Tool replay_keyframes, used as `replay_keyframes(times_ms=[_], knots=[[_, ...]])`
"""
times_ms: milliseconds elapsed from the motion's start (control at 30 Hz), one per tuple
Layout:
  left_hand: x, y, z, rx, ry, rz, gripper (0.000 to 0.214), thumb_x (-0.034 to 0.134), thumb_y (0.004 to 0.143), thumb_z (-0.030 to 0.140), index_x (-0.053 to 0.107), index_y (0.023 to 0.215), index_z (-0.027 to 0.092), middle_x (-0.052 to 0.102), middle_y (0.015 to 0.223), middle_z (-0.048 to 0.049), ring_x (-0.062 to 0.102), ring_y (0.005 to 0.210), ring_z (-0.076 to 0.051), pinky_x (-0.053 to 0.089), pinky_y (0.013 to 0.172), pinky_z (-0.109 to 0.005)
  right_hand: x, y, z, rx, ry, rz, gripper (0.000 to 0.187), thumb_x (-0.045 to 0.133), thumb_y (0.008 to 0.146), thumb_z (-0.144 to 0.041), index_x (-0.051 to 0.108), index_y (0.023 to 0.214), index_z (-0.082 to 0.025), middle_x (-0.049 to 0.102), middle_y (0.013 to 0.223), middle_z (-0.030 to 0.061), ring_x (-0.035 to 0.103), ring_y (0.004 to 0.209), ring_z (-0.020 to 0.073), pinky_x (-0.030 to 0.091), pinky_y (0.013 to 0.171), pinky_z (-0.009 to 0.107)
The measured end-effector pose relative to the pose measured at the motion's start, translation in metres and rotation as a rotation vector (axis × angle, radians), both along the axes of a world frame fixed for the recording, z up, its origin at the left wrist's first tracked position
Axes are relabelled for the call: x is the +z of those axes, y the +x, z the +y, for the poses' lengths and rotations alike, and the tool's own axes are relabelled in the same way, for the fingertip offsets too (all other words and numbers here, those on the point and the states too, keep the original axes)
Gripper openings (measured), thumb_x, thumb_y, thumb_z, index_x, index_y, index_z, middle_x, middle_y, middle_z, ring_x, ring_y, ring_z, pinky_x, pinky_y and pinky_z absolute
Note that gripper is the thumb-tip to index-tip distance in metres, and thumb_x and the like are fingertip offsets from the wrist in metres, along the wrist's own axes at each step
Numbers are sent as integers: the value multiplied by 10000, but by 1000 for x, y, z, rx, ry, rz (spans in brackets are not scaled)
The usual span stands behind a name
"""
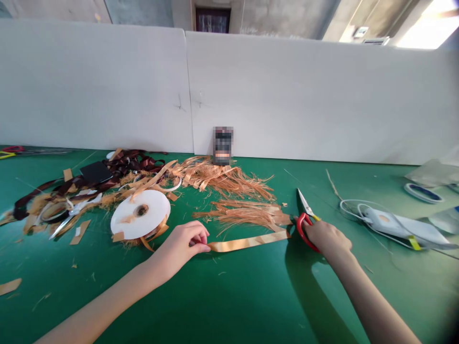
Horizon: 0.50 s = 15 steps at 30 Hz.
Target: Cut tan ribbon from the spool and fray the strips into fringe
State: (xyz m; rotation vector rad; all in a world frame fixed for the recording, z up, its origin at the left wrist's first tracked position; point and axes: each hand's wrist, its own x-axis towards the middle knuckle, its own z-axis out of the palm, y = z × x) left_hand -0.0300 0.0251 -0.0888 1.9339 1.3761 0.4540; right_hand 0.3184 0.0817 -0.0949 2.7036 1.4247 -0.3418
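Between the fingertips of my left hand (190, 243) is one end of a gold satin ribbon (251, 241). The strip stretches rightward just over the green table, its far end close to my right hand (328, 236). That hand is closed around the red handles of a pair of scissors (304, 205), whose blades point away from me. Behind the ribbon lies a bundle of frayed ribbon strips (247, 215). A white ribbon spool (138, 215) rests left of my left hand, with gold ribbon showing under its rim.
A larger frayed heap (222, 179) lies farther back. Dark brown ribbon (134, 162), a black square (96, 172) and silver scissors (77, 208) clutter the left. A white power strip (405, 227) with cables sits at right. White panels (304, 95) border the table's back.
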Motion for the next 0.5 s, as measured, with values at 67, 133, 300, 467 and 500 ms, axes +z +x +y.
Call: replay_keyframes(times_ms=[67,133,300,467,500], knots=[[18,-1,1,35,25,-107,138,635,808,183,591,678,179,669,888,-19,641,767,-143,498,690,-237,6,-2,1,-96,-72,1,327,557,921,-352,567,1202,-184,592,1219,87,613,1019,213,516,859,434],[40,1,4,68,89,-188,71,647,797,190,664,728,195,686,794,-3,634,714,-151,488,655,-252,21,-9,1,-109,-74,7,426,548,913,-392,542,1225,-103,589,1218,163,593,1084,285,482,892,488],[89,19,11,5,266,-335,113,653,804,159,733,776,234,726,835,5,662,770,-152,512,692,-246,85,-60,-6,311,133,251,496,455,924,-490,535,1205,-90,600,1229,203,532,1191,324,407,988,421],[103,39,19,-73,345,-454,187,584,857,131,733,809,234,710,867,-1,662,805,-144,537,743,-246,130,-113,-20,863,133,1080,393,400,940,-524,618,1031,-210,666,1104,60,602,1077,189,465,906,289],[104,41,21,-58,337,-479,192,579,856,124,727,791,227,704,868,-5,661,791,-144,544,727,-247,133,-119,-21,874,116,1193,359,440,931,-506,626,989,-204,679,1038,50,619,1027,178,474,882,282]])
